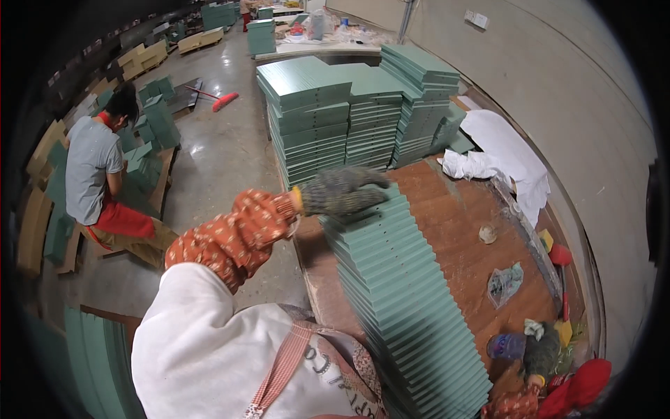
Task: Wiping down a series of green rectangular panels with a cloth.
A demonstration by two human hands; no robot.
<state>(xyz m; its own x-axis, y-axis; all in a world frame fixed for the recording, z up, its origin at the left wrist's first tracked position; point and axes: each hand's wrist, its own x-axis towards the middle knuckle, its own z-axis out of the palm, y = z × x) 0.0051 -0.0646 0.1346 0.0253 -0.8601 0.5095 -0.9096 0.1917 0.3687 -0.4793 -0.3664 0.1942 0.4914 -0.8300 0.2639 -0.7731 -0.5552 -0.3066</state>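
A long row of green boards (412, 293), overlapping like steps, runs from the middle of the table toward my body. My left hand (345, 193), in a dark grey knit glove with a yellow cuff, lies on the far end of this row, palm down and fingers stretched forward. My right hand (543, 355), gloved the same way, is low at the right, with a pale crumpled rag (534, 328) at its fingers. Its grip is small and partly hidden. Beside it lies a clear purplish plastic bottle (507, 346).
Tall stacks of green boards (335, 105) stand at the table's far end. On the brown tabletop (447, 202) are a small round pale thing (488, 234) and a plastic bag (504, 285). White cloth (513, 150) lies by the wall. A co-worker (98, 171) sits at left; a red broom (225, 102) lies beyond.
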